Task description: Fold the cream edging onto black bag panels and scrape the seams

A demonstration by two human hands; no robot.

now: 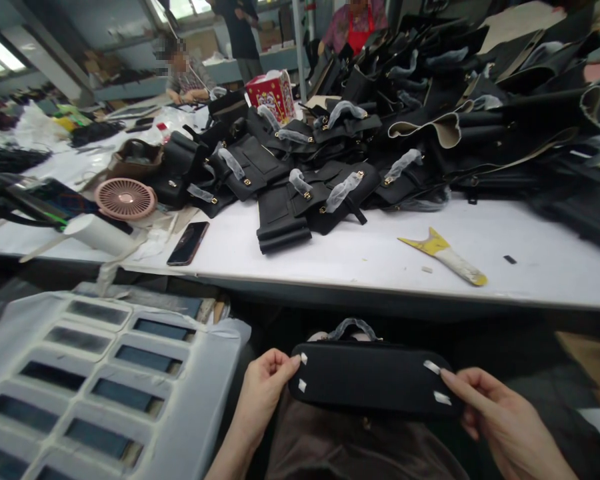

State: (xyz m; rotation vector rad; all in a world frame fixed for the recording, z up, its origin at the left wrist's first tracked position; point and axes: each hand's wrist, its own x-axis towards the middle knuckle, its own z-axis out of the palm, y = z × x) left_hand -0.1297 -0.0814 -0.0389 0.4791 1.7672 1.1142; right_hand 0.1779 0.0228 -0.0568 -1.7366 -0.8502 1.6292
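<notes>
A black handbag [365,377] rests over my lap with its long rounded base turned up toward me. Small white patches sit near the corners of that base. My left hand [267,380] pinches the bag's left end, thumb by the upper white patch. At the right end, my right hand [495,407] grips the edge, its thumb against the upper right patch and its other fingers partly hidden behind. A plastic-wrapped handle [354,327] shows beyond the bag's far edge.
A white table [340,267] lies ahead, heaped with black bags [325,193]. On it are a yellow-and-white scraper-like tool [447,257], a phone [188,243] and a pink fan [125,199]. A covered frame with slots [200,387] stands at my left. Other people are farther back.
</notes>
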